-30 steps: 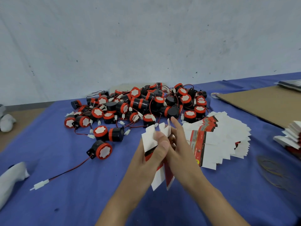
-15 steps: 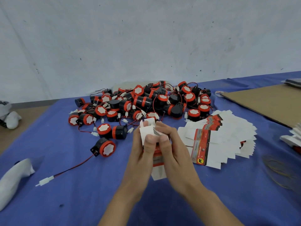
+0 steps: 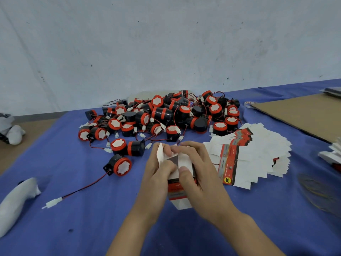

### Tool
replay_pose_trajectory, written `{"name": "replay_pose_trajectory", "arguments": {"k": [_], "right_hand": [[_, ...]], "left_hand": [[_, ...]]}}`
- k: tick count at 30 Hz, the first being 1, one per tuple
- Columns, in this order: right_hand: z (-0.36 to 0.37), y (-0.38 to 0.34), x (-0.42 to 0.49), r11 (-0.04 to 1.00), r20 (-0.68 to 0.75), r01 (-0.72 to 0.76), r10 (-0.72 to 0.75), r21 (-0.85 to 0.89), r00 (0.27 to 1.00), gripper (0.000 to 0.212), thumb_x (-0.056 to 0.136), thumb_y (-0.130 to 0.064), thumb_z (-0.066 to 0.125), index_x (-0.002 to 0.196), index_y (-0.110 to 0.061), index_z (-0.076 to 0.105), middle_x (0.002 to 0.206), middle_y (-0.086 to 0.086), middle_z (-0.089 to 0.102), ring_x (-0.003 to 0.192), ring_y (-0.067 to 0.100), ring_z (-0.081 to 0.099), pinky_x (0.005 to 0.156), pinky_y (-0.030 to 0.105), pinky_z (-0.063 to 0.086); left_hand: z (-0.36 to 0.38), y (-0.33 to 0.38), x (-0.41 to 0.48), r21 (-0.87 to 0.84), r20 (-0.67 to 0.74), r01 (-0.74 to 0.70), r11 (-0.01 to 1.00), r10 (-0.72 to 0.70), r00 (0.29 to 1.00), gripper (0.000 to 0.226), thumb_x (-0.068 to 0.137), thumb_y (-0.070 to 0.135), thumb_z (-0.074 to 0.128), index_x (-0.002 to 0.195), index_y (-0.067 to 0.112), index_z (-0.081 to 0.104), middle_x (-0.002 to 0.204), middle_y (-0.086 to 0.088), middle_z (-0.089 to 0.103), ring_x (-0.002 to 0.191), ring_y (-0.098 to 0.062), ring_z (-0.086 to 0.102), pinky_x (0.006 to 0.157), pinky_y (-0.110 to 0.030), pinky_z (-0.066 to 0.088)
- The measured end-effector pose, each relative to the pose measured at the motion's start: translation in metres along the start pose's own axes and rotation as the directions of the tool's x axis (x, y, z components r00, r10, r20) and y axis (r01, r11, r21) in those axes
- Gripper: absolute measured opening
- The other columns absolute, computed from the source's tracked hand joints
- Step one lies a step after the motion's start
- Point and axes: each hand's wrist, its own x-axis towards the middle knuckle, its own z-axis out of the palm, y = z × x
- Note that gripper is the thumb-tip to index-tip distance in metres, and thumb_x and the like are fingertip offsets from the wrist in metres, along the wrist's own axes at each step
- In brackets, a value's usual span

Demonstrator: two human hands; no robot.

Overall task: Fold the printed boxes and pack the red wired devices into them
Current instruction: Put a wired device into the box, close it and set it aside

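Observation:
Both my hands hold one printed box point(image 3: 177, 189), white with red and black print, upright above the blue table point(image 3: 92, 218). My left hand point(image 3: 158, 174) grips its left side, thumb on the front. My right hand point(image 3: 199, 174) grips its right side, fingers curled over the white top flaps and thumb pressed on the front panel. A fanned stack of flat printed boxes point(image 3: 249, 156) lies just right of my hands. A pile of red and black wired devices point(image 3: 166, 115) lies beyond. One single device point(image 3: 120, 165) lies nearer left, its red wire ending in a white connector point(image 3: 53, 203).
A brown cardboard sheet point(image 3: 304, 115) lies at the far right. More white boxes point(image 3: 332, 156) sit at the right edge. Rubber bands point(image 3: 319, 193) lie at the near right. White cloth bundles lie at the left point(image 3: 16, 202) and far left point(image 3: 13, 132).
The flat box has been opened up into a tube shape. My right hand's fingers moved over its top and are bending the white flaps down; both hands shifted slightly lower.

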Motion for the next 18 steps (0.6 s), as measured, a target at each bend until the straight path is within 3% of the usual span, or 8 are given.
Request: {"name": "replay_pose_trajectory", "arguments": {"k": [2,4,6,8,11,14,16,18], "right_hand": [[-0.003,0.001,0.002,0.999,-0.034,0.010,-0.012,-0.036,0.999,0.040,0.091,-0.038,0.037,0.125,-0.031,0.057,0.126,-0.012,0.042,0.125,0.014,0.049,0.091,0.015,0.045],[-0.008,0.003,0.004,0.999,-0.099,0.025,-0.029,-0.047,0.995,0.037,0.091,-0.035,0.037,0.117,-0.023,0.059,0.123,-0.011,0.043,0.120,0.015,0.051,0.086,0.014,0.044],[-0.013,0.006,0.006,0.995,-0.141,0.043,-0.055,-0.087,0.989,0.036,0.089,-0.032,0.037,0.113,-0.019,0.060,0.121,-0.012,0.043,0.117,0.014,0.050,0.084,0.011,0.042],[-0.015,0.007,0.006,0.982,-0.135,0.068,-0.093,-0.176,0.986,0.037,0.086,-0.030,0.038,0.112,-0.016,0.060,0.120,-0.011,0.042,0.117,0.012,0.049,0.086,0.011,0.040],[-0.015,0.009,0.004,0.960,-0.105,0.113,-0.144,-0.255,0.984,0.038,0.087,-0.030,0.041,0.120,-0.017,0.057,0.124,-0.009,0.044,0.119,0.011,0.048,0.094,0.016,0.040],[-0.015,0.009,0.002,0.949,-0.086,0.155,-0.185,-0.275,0.979,0.049,0.097,-0.040,0.043,0.141,-0.018,0.040,0.136,-0.008,0.046,0.126,0.009,0.047,0.104,0.022,0.038],[-0.015,0.008,0.001,0.939,-0.058,0.185,-0.210,-0.290,0.976,0.054,0.098,-0.045,0.045,0.147,-0.025,0.031,0.142,-0.010,0.042,0.129,0.010,0.045,0.106,0.027,0.040],[-0.015,0.007,0.001,0.927,-0.040,0.215,-0.238,-0.307,0.970,0.057,0.097,-0.045,0.048,0.148,-0.027,0.029,0.142,-0.008,0.041,0.130,0.013,0.046,0.105,0.035,0.044]], "left_hand": [[-0.001,0.002,0.002,-0.039,0.035,0.005,0.999,-0.003,0.999,0.019,0.091,0.032,0.053,0.102,0.017,0.057,0.097,-0.009,0.067,0.090,-0.020,0.066,0.076,-0.035,0.058],[-0.002,0.004,0.004,-0.165,0.104,0.081,0.983,-0.065,0.993,0.046,0.093,0.064,0.048,0.118,0.029,0.065,0.119,0.000,0.070,0.115,-0.017,0.065,0.095,-0.038,0.055],[0.000,0.006,0.006,-0.249,0.135,0.183,0.951,-0.153,0.979,0.063,0.085,0.079,0.041,0.131,0.041,0.060,0.133,0.003,0.065,0.127,-0.018,0.059,0.102,-0.039,0.050],[0.003,0.006,0.005,-0.283,0.147,0.243,0.928,-0.208,0.967,0.057,0.089,0.068,0.043,0.137,0.040,0.055,0.133,0.000,0.066,0.126,-0.021,0.060,0.100,-0.041,0.052],[0.003,0.005,0.002,-0.340,0.218,0.314,0.886,-0.251,0.943,0.042,0.103,0.044,0.046,0.140,0.025,0.056,0.136,-0.009,0.063,0.126,-0.027,0.060,0.099,-0.043,0.053],[0.003,0.007,0.001,-0.374,0.230,0.349,0.859,-0.278,0.932,0.044,0.095,0.031,0.061,0.139,0.024,0.054,0.130,-0.010,0.066,0.118,-0.028,0.065,0.089,-0.040,0.057],[0.002,0.004,0.002,-0.379,0.215,0.340,0.861,-0.275,0.937,0.049,0.090,0.025,0.070,0.136,0.028,0.054,0.125,-0.009,0.069,0.109,-0.027,0.069,0.081,-0.038,0.059],[0.002,0.003,0.003,-0.376,0.203,0.327,0.867,-0.267,0.942,0.051,0.087,0.020,0.071,0.134,0.028,0.055,0.126,-0.008,0.068,0.106,-0.025,0.069,0.085,-0.041,0.057]]}}
